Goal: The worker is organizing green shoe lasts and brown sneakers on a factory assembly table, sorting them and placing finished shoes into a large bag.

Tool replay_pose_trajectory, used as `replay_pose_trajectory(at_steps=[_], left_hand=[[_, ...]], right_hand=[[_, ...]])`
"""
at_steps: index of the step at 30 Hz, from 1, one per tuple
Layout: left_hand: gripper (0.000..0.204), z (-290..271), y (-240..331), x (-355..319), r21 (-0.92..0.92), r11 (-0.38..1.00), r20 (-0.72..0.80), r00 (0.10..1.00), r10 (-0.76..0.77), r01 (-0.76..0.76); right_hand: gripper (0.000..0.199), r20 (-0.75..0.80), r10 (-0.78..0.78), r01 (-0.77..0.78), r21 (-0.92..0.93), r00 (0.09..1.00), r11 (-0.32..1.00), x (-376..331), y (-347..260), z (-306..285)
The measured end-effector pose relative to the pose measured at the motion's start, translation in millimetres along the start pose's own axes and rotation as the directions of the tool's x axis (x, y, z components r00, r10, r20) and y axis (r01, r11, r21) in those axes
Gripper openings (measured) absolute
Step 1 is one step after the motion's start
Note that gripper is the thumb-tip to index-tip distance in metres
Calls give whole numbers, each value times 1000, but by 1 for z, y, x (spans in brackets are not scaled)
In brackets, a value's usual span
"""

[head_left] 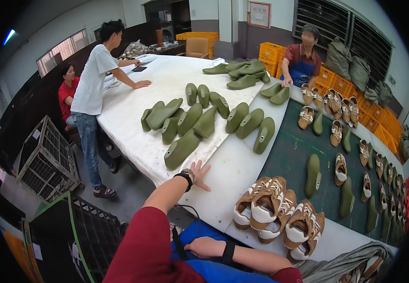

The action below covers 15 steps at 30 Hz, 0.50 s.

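My left hand [199,176] is open on the white tabletop [223,195], fingers spread and nothing in it. A dark watch and band circle its wrist. Just beyond lies a green shoe last [182,150], the nearest of several in a loose group. My right hand [206,247], with a black band on its wrist, is low against my blue apron [202,232], close to a black strap. Its fingers are curled; what they hold, if anything, is hidden. Right of my left hand, brown and white sneakers [268,207] stand stacked at the table's near edge.
A green conveyor belt [287,158] on the right carries sneakers and lasts. One person [303,59] stands at the far right; another in a white shirt [94,80] leans on the table's left side, near a seated person [68,89]. Wire crates [46,155] stand at left.
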State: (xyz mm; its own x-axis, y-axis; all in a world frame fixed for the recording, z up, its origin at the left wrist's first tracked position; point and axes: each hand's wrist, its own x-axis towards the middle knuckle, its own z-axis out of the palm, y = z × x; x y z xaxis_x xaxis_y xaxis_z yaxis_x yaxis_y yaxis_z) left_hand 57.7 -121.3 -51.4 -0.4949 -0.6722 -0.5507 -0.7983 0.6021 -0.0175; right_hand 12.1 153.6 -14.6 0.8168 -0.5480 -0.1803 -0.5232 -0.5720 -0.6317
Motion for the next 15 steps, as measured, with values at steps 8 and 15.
replay_pose_trajectory(at_steps=[8, 15], left_hand=[[131, 1, -2, 6, 55, 999, 22, 1000, 1, -2], [129, 5, 2, 9, 50, 998, 17, 999, 43, -44]], right_hand=[[31, 64, -3, 5, -31, 998, 1000, 23, -3, -2], [26, 67, -7, 5, 38, 998, 999, 68, 13, 1]])
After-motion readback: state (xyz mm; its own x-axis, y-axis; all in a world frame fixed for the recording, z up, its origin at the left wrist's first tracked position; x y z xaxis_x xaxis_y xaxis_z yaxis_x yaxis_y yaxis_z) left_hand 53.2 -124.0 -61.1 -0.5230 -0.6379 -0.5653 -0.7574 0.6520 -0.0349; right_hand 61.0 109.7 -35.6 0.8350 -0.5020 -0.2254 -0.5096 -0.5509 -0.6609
